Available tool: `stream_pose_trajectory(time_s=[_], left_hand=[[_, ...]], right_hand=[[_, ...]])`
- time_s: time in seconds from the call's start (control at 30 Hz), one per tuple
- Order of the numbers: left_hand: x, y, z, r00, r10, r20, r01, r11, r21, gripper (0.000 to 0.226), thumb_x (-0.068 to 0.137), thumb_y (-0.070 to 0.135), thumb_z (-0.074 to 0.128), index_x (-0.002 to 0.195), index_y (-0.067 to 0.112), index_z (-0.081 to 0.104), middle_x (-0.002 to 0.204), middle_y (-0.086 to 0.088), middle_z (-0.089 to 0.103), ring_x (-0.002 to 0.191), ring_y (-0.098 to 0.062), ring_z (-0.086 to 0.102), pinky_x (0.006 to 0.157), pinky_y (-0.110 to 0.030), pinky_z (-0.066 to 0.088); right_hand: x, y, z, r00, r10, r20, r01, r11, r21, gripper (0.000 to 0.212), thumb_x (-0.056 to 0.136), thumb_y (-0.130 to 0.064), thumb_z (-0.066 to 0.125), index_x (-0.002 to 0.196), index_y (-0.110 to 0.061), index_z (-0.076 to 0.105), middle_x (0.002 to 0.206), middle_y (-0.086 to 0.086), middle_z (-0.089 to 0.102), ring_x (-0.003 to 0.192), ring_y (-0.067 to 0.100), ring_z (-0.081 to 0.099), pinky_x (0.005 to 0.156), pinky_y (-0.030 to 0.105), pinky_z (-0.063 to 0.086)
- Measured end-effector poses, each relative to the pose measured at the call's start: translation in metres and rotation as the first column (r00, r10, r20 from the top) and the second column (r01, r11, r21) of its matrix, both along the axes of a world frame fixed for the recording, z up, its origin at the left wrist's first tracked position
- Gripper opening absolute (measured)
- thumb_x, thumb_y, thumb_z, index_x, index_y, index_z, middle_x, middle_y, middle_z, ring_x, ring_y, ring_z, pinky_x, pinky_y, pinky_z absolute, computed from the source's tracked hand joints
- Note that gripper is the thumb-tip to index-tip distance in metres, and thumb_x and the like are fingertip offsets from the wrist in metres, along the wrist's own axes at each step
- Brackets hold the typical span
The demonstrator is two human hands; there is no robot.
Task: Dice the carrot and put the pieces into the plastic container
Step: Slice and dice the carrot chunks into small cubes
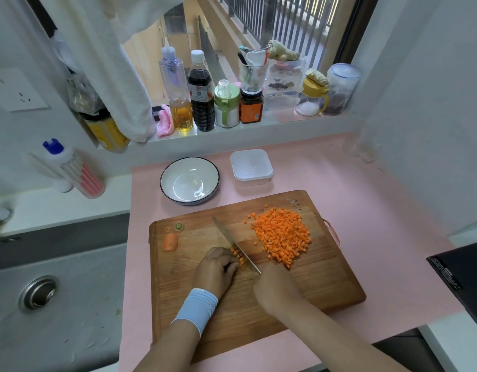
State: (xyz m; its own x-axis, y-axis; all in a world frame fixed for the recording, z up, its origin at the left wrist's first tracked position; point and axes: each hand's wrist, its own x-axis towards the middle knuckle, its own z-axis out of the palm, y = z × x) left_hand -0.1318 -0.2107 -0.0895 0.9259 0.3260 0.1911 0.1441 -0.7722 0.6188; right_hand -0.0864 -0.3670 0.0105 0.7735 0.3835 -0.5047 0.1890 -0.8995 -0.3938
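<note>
On the wooden cutting board [326,280] a heap of diced carrot [281,236] lies at the far right. My left hand [214,271] holds down a few carrot strips [237,255] with curled fingers. My right hand [276,287] grips the handle of a knife [232,241], whose blade rests against those strips. A carrot chunk [169,241] and the trimmed carrot top [179,226] lie at the board's left end. The plastic container [251,167] sits beyond the board with nothing in it.
A white bowl [189,180] with a dark rim stands left of the container on the pink counter [379,210]. A sink [52,291] lies to the left. Bottles and jars [201,92] line the window sill. A black box [462,280] sits at the right edge.
</note>
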Motion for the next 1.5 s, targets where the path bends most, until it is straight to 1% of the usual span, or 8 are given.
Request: stream_pose_trajectory(time_s=[0.13, 0.27, 0.37, 0.63, 0.97, 1.1, 1.27, 1.5], left_hand=[[0.001, 0.001, 0.0, 1.0, 0.003, 0.008, -0.003, 1.0, -0.004, 0.014, 0.068, 0.01, 0.085, 0.076, 0.02, 0.077, 0.082, 0.007, 0.069, 0.088, -0.003, 0.052, 0.083, -0.009, 0.039], [-0.001, 0.0, 0.002, 1.0, 0.02, 0.003, -0.02, 1.0, 0.025, 0.011, 0.071, 0.012, 0.082, 0.074, 0.02, 0.075, 0.084, 0.006, 0.07, 0.087, -0.006, 0.056, 0.077, -0.021, 0.048], [-0.002, -0.002, 0.005, 1.0, 0.024, -0.003, -0.024, 0.999, 0.036, 0.01, 0.072, 0.014, 0.082, 0.075, 0.021, 0.074, 0.084, 0.007, 0.07, 0.085, -0.01, 0.06, 0.072, -0.019, 0.049], [-0.002, 0.0, 0.005, 1.0, 0.0, -0.012, 0.0, 1.0, 0.023, 0.016, 0.069, 0.011, 0.084, 0.066, 0.019, 0.07, 0.079, 0.006, 0.068, 0.083, -0.009, 0.058, 0.073, -0.013, 0.042], [-0.006, 0.003, -0.005, 0.997, -0.063, 0.048, 0.064, 0.998, -0.015, 0.017, 0.073, 0.004, 0.078, 0.083, 0.017, 0.078, 0.09, 0.007, 0.068, 0.095, -0.004, 0.057, 0.089, -0.006, 0.04], [-0.005, 0.004, -0.005, 0.996, -0.054, 0.068, 0.057, 0.998, -0.031, 0.016, 0.072, 0.002, 0.08, 0.081, 0.016, 0.078, 0.088, 0.006, 0.068, 0.093, -0.003, 0.055, 0.088, -0.005, 0.038], [-0.005, 0.003, -0.003, 0.996, -0.041, 0.074, 0.044, 0.998, -0.048, 0.016, 0.07, 0.002, 0.083, 0.078, 0.016, 0.078, 0.083, 0.005, 0.068, 0.088, -0.001, 0.054, 0.086, -0.004, 0.038], [-0.005, 0.003, -0.005, 0.998, -0.017, 0.061, 0.021, 0.998, -0.066, 0.015, 0.071, 0.005, 0.083, 0.076, 0.017, 0.078, 0.083, 0.007, 0.068, 0.088, 0.0, 0.053, 0.084, -0.006, 0.04]], right_hand=[[-0.007, -0.006, 0.005, 0.995, 0.045, 0.089, -0.046, 0.999, 0.008, 0.024, 0.098, -0.021, 0.047, 0.106, -0.02, 0.069, 0.103, 0.004, 0.072, 0.1, 0.028, 0.067, 0.077, 0.031, 0.049], [-0.022, -0.013, 0.008, 0.976, 0.109, 0.186, -0.101, 0.994, -0.049, 0.026, 0.097, -0.025, 0.045, 0.115, -0.024, 0.065, 0.106, 0.002, 0.071, 0.102, 0.025, 0.067, 0.082, 0.031, 0.05], [-0.026, -0.018, 0.008, 0.973, 0.131, 0.192, -0.122, 0.991, -0.057, 0.031, 0.095, -0.022, 0.045, 0.12, -0.026, 0.063, 0.106, 0.002, 0.071, 0.102, 0.026, 0.067, 0.082, 0.032, 0.051], [-0.021, -0.013, 0.014, 0.98, 0.149, 0.134, -0.133, 0.984, -0.121, 0.027, 0.098, -0.017, 0.045, 0.116, -0.022, 0.064, 0.114, 0.003, 0.069, 0.108, 0.025, 0.065, 0.087, 0.031, 0.049], [-0.003, 0.003, 0.012, 0.997, 0.075, 0.035, -0.072, 0.994, -0.079, 0.023, 0.095, -0.014, 0.048, 0.103, -0.011, 0.07, 0.109, 0.009, 0.071, 0.103, 0.029, 0.067, 0.079, 0.031, 0.051], [0.0, 0.003, 0.011, 0.998, 0.059, 0.016, -0.057, 0.996, -0.069, 0.021, 0.095, -0.013, 0.05, 0.1, -0.01, 0.07, 0.106, 0.01, 0.071, 0.099, 0.029, 0.068, 0.076, 0.031, 0.052], [-0.003, -0.005, 0.009, 0.997, 0.057, 0.052, -0.056, 0.998, -0.022, 0.022, 0.099, -0.022, 0.05, 0.099, -0.014, 0.07, 0.103, 0.007, 0.072, 0.097, 0.027, 0.068, 0.069, 0.027, 0.042], [-0.018, -0.02, 0.015, 0.984, 0.103, 0.143, -0.095, 0.993, -0.064, 0.027, 0.101, -0.033, 0.047, 0.111, -0.019, 0.068, 0.111, 0.005, 0.07, 0.105, 0.027, 0.066, 0.08, 0.03, 0.047]])
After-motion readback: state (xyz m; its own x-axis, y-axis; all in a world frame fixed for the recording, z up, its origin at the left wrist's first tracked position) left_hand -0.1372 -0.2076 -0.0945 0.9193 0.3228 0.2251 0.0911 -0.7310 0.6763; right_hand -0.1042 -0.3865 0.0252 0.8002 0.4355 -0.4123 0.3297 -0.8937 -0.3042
